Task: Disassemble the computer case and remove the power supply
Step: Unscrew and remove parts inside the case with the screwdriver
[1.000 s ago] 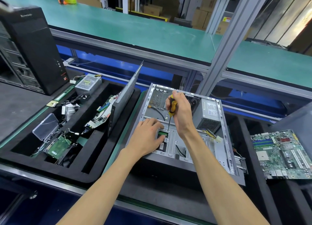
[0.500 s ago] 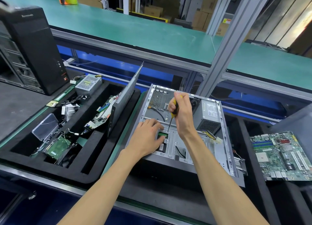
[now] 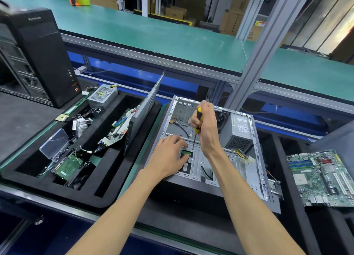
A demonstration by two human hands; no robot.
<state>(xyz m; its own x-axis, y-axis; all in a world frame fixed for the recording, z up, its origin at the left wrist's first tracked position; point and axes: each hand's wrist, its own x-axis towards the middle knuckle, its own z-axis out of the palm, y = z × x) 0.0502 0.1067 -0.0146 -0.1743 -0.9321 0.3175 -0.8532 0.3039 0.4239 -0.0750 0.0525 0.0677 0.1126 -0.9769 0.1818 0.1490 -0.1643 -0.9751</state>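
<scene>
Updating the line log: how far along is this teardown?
Done: the open case has no side panel, and a motherboard lies to its right. In hand: the right hand holds a screwdriver on the case floor while the left hand steadies. Left: the power supply sits inside.

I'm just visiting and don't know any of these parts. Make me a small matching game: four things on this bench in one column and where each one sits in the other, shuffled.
Things:
1. screwdriver
2. power supply
3. loose green circuit board
4. black computer tower

Places:
A. standing upright at the far left
B. lying to the right of the open case
C. gripped in the right hand
D. inside the open case, at its far right corner

Pairs: 1-C, 2-D, 3-B, 4-A
</scene>
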